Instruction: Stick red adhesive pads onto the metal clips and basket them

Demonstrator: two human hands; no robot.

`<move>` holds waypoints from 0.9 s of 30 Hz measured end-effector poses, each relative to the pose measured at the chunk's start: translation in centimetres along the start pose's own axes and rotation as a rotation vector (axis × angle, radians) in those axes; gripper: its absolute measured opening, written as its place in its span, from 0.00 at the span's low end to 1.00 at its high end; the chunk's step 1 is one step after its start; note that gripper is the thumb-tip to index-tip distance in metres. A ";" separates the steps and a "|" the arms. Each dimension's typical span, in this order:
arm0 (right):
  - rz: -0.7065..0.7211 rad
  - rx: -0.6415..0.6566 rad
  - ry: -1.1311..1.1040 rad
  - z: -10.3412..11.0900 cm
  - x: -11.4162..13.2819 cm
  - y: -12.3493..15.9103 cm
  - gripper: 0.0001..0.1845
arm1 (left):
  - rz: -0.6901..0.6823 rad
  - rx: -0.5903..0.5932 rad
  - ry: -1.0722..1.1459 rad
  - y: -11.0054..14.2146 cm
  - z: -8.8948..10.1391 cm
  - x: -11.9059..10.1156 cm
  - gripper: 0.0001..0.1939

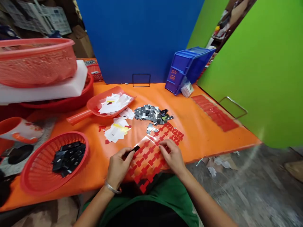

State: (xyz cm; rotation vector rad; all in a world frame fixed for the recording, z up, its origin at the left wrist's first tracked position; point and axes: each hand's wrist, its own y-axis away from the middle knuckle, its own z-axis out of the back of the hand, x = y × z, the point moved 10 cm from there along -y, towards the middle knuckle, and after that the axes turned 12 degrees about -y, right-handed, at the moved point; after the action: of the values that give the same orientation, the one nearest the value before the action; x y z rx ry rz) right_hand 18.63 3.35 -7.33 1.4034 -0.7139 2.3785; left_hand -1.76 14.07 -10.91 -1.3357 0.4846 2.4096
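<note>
My left hand (119, 165) pinches a small black piece (135, 148) at the near edge of the orange table (199, 132). My right hand (172, 154) rests with fingers curled on a clear sheet of red stickers (151, 154) that lies in front of me. Just beyond the sheet is a heap of small grey metal pieces (151, 114). A low red basket (38, 176) to my left holds several black pieces (68, 157).
A red scoop (94, 108) holds white paper slips, with more slips (117, 130) beside it. A tipped blue bin (187, 67) stands at the back right, a strip of red stickers (215, 113) near it. Stacked red baskets (35, 63) and white foam sit far left.
</note>
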 end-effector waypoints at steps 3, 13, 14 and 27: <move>-0.122 -0.186 0.070 5.1 -3.7 0.1 0.07 | 0.115 0.118 0.252 0.0 -2.1 0.3 0.16; -0.252 -0.222 0.287 8.8 -8.5 -1.6 0.08 | 0.261 0.311 0.484 0.0 -6.9 -2.2 0.20; -0.255 -0.207 0.317 8.6 -8.4 -1.7 0.08 | 0.253 0.321 0.482 -0.4 -7.4 -2.5 0.20; -0.275 -0.200 0.538 7.5 -6.9 -1.7 0.08 | 0.202 0.447 0.520 -6.5 -17.4 -7.3 0.07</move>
State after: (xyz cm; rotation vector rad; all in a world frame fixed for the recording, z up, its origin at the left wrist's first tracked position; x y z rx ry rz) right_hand 28.29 0.64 -9.87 0.6792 -0.5467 2.2373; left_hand 17.73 10.99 -14.15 -1.7438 1.2616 1.8959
